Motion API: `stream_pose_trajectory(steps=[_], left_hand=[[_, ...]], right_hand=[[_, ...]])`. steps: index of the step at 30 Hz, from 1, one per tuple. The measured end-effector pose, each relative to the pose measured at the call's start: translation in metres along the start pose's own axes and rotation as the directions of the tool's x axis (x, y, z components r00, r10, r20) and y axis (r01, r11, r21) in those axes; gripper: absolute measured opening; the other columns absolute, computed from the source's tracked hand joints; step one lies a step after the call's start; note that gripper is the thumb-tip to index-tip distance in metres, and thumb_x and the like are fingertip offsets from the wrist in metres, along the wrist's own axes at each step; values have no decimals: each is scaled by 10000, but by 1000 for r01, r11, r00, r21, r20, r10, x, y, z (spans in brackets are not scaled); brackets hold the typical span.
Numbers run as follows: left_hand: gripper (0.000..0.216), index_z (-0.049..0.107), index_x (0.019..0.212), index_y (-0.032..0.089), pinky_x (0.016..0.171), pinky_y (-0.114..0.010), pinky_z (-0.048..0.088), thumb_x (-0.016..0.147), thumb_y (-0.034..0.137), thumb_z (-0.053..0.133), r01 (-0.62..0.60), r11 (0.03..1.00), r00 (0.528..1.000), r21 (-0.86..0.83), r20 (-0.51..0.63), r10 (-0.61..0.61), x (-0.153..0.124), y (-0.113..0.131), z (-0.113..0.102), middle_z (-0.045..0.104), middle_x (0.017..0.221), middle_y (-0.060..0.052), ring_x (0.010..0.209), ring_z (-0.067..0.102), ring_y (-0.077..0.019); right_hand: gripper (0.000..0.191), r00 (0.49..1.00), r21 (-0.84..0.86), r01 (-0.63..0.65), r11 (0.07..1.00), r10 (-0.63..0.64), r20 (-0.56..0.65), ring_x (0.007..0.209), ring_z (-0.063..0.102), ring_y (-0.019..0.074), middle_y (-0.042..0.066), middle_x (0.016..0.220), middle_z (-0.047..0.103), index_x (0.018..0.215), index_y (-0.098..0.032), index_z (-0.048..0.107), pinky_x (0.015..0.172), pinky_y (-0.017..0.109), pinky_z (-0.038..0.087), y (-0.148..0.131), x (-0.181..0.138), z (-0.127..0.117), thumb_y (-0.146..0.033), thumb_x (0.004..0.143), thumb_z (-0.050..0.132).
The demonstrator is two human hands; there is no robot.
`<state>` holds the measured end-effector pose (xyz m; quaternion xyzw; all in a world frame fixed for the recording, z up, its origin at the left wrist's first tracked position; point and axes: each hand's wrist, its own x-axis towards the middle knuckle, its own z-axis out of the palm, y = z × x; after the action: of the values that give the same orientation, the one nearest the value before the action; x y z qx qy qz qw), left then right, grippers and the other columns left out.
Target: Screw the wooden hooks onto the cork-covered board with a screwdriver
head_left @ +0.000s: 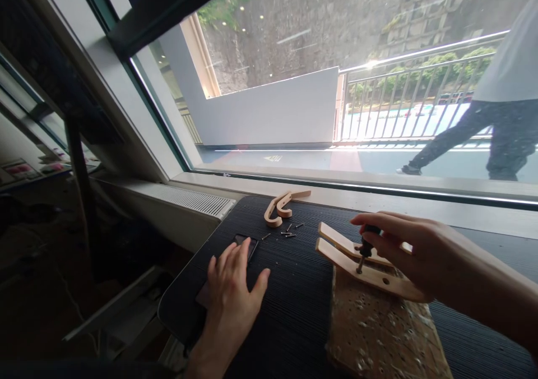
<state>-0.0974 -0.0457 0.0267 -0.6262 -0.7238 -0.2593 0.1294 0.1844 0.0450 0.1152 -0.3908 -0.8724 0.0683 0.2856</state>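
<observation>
My right hand (395,241) grips a short black-handled screwdriver (367,244), its shaft upright and its tip at a hole in the nearer wooden hook (370,275). A second pale wooden hook (336,239) lies behind it. Both rest on a worn wooden board (378,328) full of small holes. My left hand (233,283) lies over a dark phone (253,248), fingers stretched and apart. Several screws (288,234) are scattered to the right of the phone. Beyond them lie two more curved wooden hooks (273,211).
The black ribbed table (290,289) stands against a window sill (336,202). A radiator (193,199) is at its left. Behind the glass are a railing (386,110) and a walking person (504,98). A light panel (105,306) sits low at the left.
</observation>
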Motion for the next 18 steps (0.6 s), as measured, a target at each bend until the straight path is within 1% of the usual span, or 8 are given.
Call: stream_pose_trajectory(steps=[3, 6, 8, 9, 11, 14, 16, 18], left_hand=[[438, 457, 1259, 178, 1051, -506, 297, 843, 291, 536, -102, 967, 994, -233, -47, 94, 17, 45, -6, 557, 1243, -104, 1203, 454, -260], [328, 536, 1158, 189, 1038, -453, 330, 840, 268, 550, -214, 860, 977, -464, -108, 185, 40, 87, -7, 613, 1123, -70, 1100, 516, -227], [254, 577, 1091, 186, 979, -409, 384, 849, 254, 539, -236, 791, 972, -564, -140, 191, 55, 106, -3, 644, 1011, -49, 1001, 553, -206], [237, 587, 1074, 183, 938, -389, 411, 856, 260, 531, -231, 761, 973, -607, -123, 197, 62, 113, -1, 652, 955, -41, 955, 565, -200], [234, 601, 1059, 185, 853, -352, 450, 865, 293, 527, -210, 693, 970, -690, -60, 235, 71, 120, 6, 660, 870, -25, 859, 587, -183], [257, 616, 1050, 197, 775, -324, 458, 856, 353, 549, -208, 611, 937, -764, 23, 349, 74, 119, 15, 665, 809, -7, 747, 596, -157], [239, 618, 1035, 201, 808, -336, 441, 845, 337, 570, -241, 573, 920, -783, 3, 392, 70, 114, 20, 671, 799, 1, 737, 588, -151], [237, 607, 1042, 201, 868, -354, 417, 823, 292, 596, -288, 544, 911, -789, -50, 410, 65, 109, 23, 675, 842, -4, 800, 581, -160]], right_hand=[[310, 1000, -21, 7, 1000, -7, -12, 699, 689, 215, 63, 936, 732, 1063, -209, 662, 548, 291, 516, -1, 0, 0, -352, 885, 452], [316, 1000, -27, 0, 1000, 0, 9, 728, 690, 224, 67, 930, 731, 1050, -198, 663, 562, 295, 517, -1, 0, -2, -359, 887, 446], [318, 1000, -16, -3, 1000, 4, 29, 745, 686, 224, 66, 928, 728, 1046, -197, 662, 581, 301, 517, -1, 0, -4, -361, 890, 439], [318, 999, -6, -1, 1000, 1, 43, 754, 683, 222, 64, 935, 726, 1048, -201, 659, 599, 307, 517, -1, -1, -5, -363, 893, 434], [313, 997, 17, 4, 1000, -5, 73, 777, 675, 213, 55, 964, 718, 1065, -220, 651, 638, 315, 515, 0, -1, -7, -370, 898, 432], [291, 996, 41, 11, 999, -15, 87, 788, 665, 197, 41, 968, 713, 1069, -244, 645, 649, 305, 505, 0, 0, -10, -371, 893, 450], [275, 997, 41, 15, 999, -18, 78, 759, 662, 181, 34, 933, 715, 1048, -244, 651, 623, 286, 494, 0, 0, -10, -359, 891, 457], [266, 997, 24, 15, 1000, -17, 69, 708, 655, 164, 28, 879, 715, 1025, -238, 659, 584, 267, 476, 0, 1, -10, -351, 892, 459]])
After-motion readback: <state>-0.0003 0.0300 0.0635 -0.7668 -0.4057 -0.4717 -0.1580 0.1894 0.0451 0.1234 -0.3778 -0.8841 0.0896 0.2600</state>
